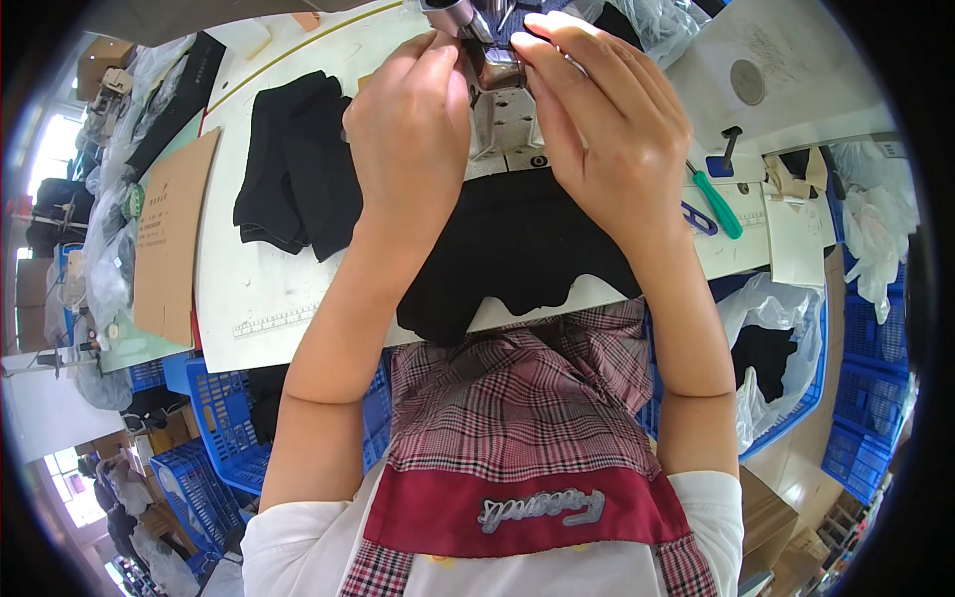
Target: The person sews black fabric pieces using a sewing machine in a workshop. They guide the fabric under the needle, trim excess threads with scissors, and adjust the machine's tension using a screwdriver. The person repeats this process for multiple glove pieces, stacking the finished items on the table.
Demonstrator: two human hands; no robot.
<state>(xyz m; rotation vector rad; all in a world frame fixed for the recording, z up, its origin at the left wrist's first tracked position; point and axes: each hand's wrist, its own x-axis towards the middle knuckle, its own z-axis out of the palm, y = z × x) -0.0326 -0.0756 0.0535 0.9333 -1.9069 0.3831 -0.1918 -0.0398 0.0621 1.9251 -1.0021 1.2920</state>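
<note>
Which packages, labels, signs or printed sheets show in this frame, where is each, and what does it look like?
Brown cardboard sheet: flat at the table's left edge, rectangular, dark print too small to read.
Ruler strip: along the white table's front edge, left of the left forearm, fine dark marks.
Clear plastic bags: crumpled in the blue crate at right, holding black fabric.

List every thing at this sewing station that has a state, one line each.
left hand: fingertips pinched at the machine's needle area
right hand: fingers curled at the needle area
black fabric: spread under the hands, front edge hanging off the table
black garment pile: lying loose, untouched
green screwdriver: lying flat
cardboard sheet: lying flat
blue crate: partly filled
</note>
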